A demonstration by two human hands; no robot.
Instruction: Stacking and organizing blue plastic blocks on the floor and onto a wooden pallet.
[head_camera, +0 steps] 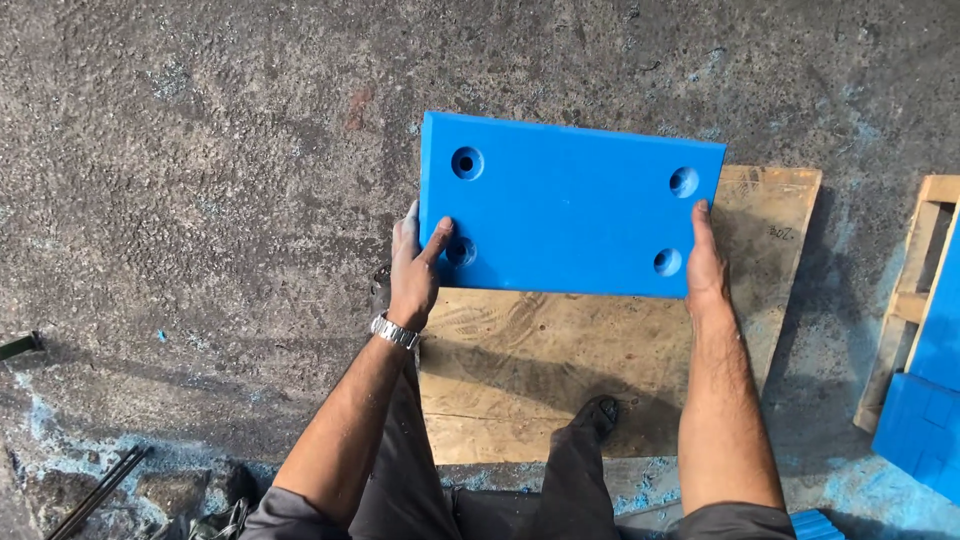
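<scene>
A thick blue plastic plate point(570, 205) with four round holes is held above a plywood board point(600, 350) lying on the concrete floor point(200, 150). The left hand point(413, 272) and right hand point(705, 265) each grip a short edge, fingers wrapped around it.

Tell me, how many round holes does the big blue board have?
4: top-left hole, top-right hole, bottom-right hole, bottom-left hole beside the left hand's thumb. None seem hidden.

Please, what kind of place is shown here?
Probably a workshop or factory yard. The ground is rough concrete stained with blue dust. Both hands hold a thick blue plastic slab with four drilled holes above a worn plywood board, and more blue pieces lie beside a wooden pallet.
</scene>
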